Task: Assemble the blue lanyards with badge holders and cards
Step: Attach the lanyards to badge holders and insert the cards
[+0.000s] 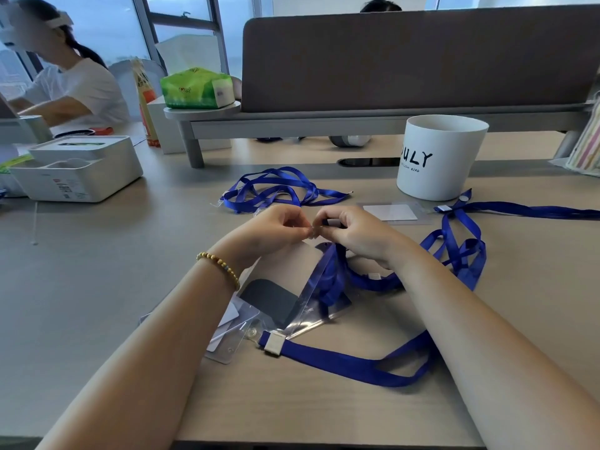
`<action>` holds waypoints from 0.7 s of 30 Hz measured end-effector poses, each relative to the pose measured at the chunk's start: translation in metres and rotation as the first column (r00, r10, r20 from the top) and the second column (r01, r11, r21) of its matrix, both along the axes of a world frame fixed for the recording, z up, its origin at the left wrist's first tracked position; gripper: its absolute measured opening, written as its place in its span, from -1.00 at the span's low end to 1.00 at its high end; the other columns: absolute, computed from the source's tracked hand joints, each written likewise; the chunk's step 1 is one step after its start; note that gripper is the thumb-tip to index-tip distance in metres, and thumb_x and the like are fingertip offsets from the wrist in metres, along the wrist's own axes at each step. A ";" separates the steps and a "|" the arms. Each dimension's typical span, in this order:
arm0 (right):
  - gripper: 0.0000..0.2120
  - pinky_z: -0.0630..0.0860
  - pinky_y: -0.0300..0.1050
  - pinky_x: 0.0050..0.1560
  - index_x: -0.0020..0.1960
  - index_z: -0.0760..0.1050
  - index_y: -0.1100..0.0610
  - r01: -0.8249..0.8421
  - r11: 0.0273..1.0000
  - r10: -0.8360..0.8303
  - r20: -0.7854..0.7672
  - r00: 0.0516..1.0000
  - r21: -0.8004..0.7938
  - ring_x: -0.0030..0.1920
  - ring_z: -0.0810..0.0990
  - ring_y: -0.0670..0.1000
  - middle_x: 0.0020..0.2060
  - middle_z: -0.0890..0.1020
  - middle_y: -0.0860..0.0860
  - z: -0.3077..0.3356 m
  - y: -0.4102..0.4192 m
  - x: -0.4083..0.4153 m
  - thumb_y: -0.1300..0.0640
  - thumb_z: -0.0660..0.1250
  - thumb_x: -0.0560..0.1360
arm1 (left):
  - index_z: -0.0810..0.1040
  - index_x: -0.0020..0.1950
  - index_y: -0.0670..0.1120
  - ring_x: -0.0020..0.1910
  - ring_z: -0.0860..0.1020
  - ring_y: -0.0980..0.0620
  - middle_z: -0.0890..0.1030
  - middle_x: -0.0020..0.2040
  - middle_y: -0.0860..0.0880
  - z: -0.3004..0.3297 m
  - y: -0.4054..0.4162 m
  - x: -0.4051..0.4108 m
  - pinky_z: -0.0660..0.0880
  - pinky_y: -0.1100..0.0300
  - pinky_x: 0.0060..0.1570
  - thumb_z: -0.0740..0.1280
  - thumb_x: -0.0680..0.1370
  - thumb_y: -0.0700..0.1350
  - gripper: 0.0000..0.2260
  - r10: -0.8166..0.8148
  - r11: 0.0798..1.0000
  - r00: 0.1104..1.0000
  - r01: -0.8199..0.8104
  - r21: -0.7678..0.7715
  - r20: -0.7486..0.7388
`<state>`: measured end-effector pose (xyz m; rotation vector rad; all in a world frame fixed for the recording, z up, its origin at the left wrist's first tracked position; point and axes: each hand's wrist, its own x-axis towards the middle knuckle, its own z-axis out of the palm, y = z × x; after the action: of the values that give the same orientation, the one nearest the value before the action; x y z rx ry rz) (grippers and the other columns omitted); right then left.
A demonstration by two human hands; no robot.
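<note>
My left hand (276,228) and my right hand (354,233) meet above the table's middle, fingertips pinched together on the top edge of a clear badge holder (311,306) that hangs tilted beneath them. The end of a blue lanyard (454,254) runs up into my right hand and trails off to the right. A dark card (272,298) lies under the held holder. More clear holders with white cards (227,332) lie beneath my left forearm. Another lanyard (341,360) with a white clasp lies nearer me. A tangle of loose lanyards (276,190) rests farther back.
A white cup (441,157) stands at the back right, beside a holder with a white card (391,212) on a lanyard. A white box (78,170) sits at the left. A grey shelf (324,121) with a green tissue pack runs along the back. A person sits far left.
</note>
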<state>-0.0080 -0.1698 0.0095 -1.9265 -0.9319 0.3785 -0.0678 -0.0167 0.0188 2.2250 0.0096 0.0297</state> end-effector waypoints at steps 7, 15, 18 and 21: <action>-0.82 0.35 -0.20 -0.18 -0.16 0.55 0.04 -0.014 1.000 0.015 -0.051 0.999 0.014 -0.36 0.40 -0.09 -0.43 0.47 -0.07 0.002 -0.006 0.002 0.09 0.23 0.57 | 0.55 -0.08 -0.04 -0.13 0.47 0.08 0.56 -0.11 -0.05 0.004 0.006 -0.005 0.42 0.19 -0.05 0.30 0.52 -0.05 -0.91 -0.060 0.998 0.998 0.059 0.034 0.019; -0.79 0.35 -0.54 -0.35 -0.18 0.51 -0.02 0.002 1.000 -0.002 -0.004 1.000 -0.019 -0.23 0.58 -0.24 -0.23 0.64 -0.11 -0.006 0.001 -0.001 0.17 0.22 0.58 | 0.58 -0.12 -0.03 -0.13 0.45 0.13 0.53 -0.18 0.05 0.000 0.009 -0.002 0.38 0.24 -0.06 0.29 0.53 -0.07 -0.90 -0.050 0.998 0.990 0.056 0.041 -0.131; -0.82 0.50 -0.33 -0.08 -0.17 0.53 0.00 0.001 0.999 -0.003 -0.028 1.000 -0.043 -0.13 0.65 -0.14 -0.18 0.67 -0.05 -0.007 0.001 0.001 0.16 0.24 0.58 | 0.57 -0.10 -0.07 -0.11 0.45 0.08 0.54 -0.18 0.01 -0.002 0.006 0.002 0.39 0.25 -0.07 0.28 0.54 -0.16 -0.92 -0.024 0.998 0.994 0.030 0.057 -0.111; -0.80 0.51 -0.18 0.05 -0.17 0.52 0.01 -0.010 0.998 0.009 -0.016 1.000 -0.058 -0.04 0.65 -0.04 -0.15 0.67 -0.02 -0.007 0.001 0.001 0.18 0.22 0.58 | 0.55 -0.09 -0.08 -0.08 0.45 0.04 0.53 -0.13 -0.04 -0.003 0.002 0.004 0.40 0.17 0.00 0.27 0.54 -0.17 -0.92 -0.010 0.994 0.994 0.022 0.111 -0.106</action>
<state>-0.0069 -0.1685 0.0022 -1.9701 -0.9291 0.4294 -0.0642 -0.0143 0.0155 2.3369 0.0489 -0.0989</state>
